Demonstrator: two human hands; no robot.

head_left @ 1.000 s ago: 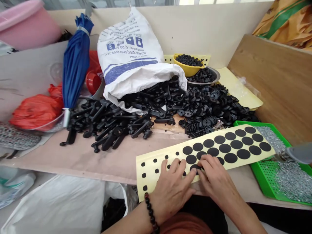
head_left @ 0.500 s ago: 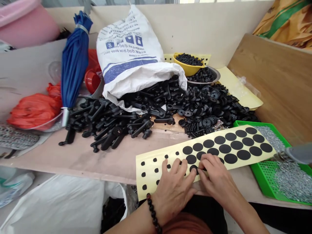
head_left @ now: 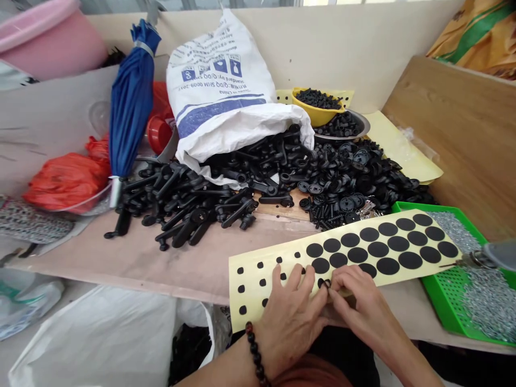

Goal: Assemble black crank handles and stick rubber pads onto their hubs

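A yellow backing sheet with large black round pads and small black dots lies at the table's front edge. My left hand, with a bead bracelet at the wrist, lies flat on the sheet with fingers stretched out, pressing it down. My right hand rests beside it, its fingertips pinched on the edge of one black pad on the sheet. The two hands touch at the fingertips.
A white sack spills black plastic handles. Black round parts pile behind the sheet. A yellow bowl and a metal bowl hold black screws. A green tray of metal bits stands right. A blue umbrella, red bag and pink tub sit left.
The view has shifted slightly. My right fingertips have curled in and lifted the edge of one black pad; my left hand stays flat on the sheet.
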